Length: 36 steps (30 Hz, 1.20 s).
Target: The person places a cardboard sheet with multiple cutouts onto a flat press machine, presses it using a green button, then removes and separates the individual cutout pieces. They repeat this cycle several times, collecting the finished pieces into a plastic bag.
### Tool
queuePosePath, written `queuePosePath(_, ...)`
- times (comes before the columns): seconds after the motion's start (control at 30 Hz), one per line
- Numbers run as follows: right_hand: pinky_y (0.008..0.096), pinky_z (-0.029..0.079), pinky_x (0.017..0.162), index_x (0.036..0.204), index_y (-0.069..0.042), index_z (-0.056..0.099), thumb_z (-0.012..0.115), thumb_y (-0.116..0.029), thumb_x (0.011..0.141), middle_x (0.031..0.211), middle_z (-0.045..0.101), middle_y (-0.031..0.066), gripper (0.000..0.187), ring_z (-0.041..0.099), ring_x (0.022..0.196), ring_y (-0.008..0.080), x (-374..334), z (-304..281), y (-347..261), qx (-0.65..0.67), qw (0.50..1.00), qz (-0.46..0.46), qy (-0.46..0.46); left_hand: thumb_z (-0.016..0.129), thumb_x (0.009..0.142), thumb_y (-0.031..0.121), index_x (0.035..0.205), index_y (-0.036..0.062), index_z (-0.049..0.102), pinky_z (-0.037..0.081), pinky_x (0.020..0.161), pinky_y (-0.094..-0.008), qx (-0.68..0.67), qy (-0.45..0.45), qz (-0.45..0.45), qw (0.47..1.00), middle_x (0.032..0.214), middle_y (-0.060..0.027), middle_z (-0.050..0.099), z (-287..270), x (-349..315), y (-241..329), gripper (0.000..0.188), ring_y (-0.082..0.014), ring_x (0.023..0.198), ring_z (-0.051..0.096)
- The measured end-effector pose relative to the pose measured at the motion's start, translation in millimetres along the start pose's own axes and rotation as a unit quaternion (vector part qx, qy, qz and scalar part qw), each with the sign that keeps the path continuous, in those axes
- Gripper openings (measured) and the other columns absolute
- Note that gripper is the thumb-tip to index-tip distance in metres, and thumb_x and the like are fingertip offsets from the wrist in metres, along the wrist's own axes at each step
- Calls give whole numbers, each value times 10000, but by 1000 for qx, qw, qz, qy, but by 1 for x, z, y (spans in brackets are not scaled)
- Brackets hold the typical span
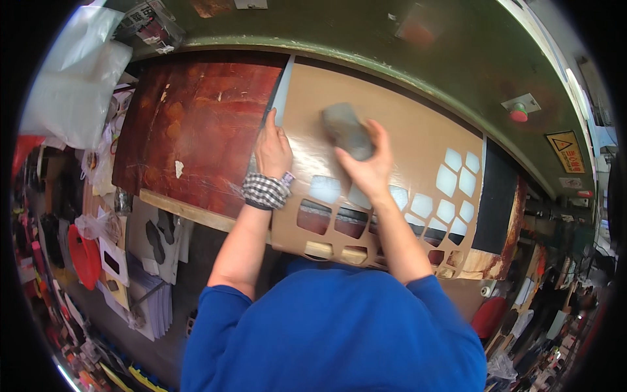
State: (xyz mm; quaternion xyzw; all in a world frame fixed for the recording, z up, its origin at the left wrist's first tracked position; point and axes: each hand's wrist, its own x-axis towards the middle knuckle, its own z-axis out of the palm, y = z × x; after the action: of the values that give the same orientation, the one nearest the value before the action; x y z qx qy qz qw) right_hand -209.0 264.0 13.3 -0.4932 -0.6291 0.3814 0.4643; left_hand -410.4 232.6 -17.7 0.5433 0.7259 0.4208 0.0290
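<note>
A tan sheet (398, 101), smooth and slightly shiny, lies across the work surface. Several rounded four-sided holes (422, 206) are cut through its near and right parts, and its near edge hangs over the surface's front. My right hand (370, 168) grips a grey block (345, 125) with thumb and fingers, over the middle of the sheet. Motion blurs the block, so its exact kind and whether it touches the sheet cannot be made out. At the sheet's left edge my left hand (273, 151) lies flat with fingers stretched away from me, holding nothing. A checked band (266, 190) circles that wrist.
A worn dark red board (202, 130) lies left of the sheet, a black strip (494, 202) right of it. Along the far side runs a green machine beam (444, 59) with a red button (518, 114) and a yellow warning label (565, 151). Clear plastic (77, 81) hangs far left.
</note>
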Motion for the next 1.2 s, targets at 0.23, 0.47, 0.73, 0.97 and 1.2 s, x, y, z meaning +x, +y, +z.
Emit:
queuePosePath(0.23, 539, 377, 1024, 1365, 10, 407, 783, -104, 692, 1338, 379, 339, 780, 371, 1252, 505, -11, 85, -26, -225, 970, -95, 9, 490, 869, -35, 1393, -12, 384, 484, 799, -456, -36, -27, 5, 999, 930, -198, 622, 0, 6, -4, 535, -372, 867, 604)
queuePosePath(0.47, 510, 328, 1090, 1407, 27, 352, 758, -223, 796, 1404, 385, 274, 775, 394, 1308, 418, 6, 58, 4, -132, 984, -112, -37, 493, 878, -19, 1363, -16, 430, 470, 816, -475, -70, -11, -24, 997, 1008, -225, 613, 7, 24, -13, 490, -398, 913, 578)
queuePosePath(0.73, 426, 347, 1074, 1502, 44, 126, 496, -254, 1001, 1420, 348, 262, 690, 398, 1298, 342, 129, -165, 19, -150, 893, -89, 416, 575, 916, 65, 1256, 3, 557, 501, 831, -363, -74, 44, -109, 990, 1060, -159, 642, -10, 39, -15, 346, -286, 929, 629)
queuePosePath(0.97, 497, 62, 1189, 1440, 179, -78, 468, -510, 968, 1519, -14, 397, 997, 19, 1455, 463, 190, -219, 33, -283, 849, -101, 434, 594, 929, 218, 821, 38, 636, 465, 661, -464, 90, -119, 8, 989, 703, -177, 609, 7, 29, -14, 214, -369, 692, 598)
queuePosePath(1.2, 482, 121, 1175, 1494, 95, -1, 465, -482, 985, 1543, 71, 332, 900, 102, 1448, 442, 163, -210, 21, -267, 876, -85, 393, 596, 929, 254, 728, 51, 597, 447, 575, -488, 120, -105, 11, 987, 626, -170, 583, 38, 69, -21, 285, -387, 593, 573)
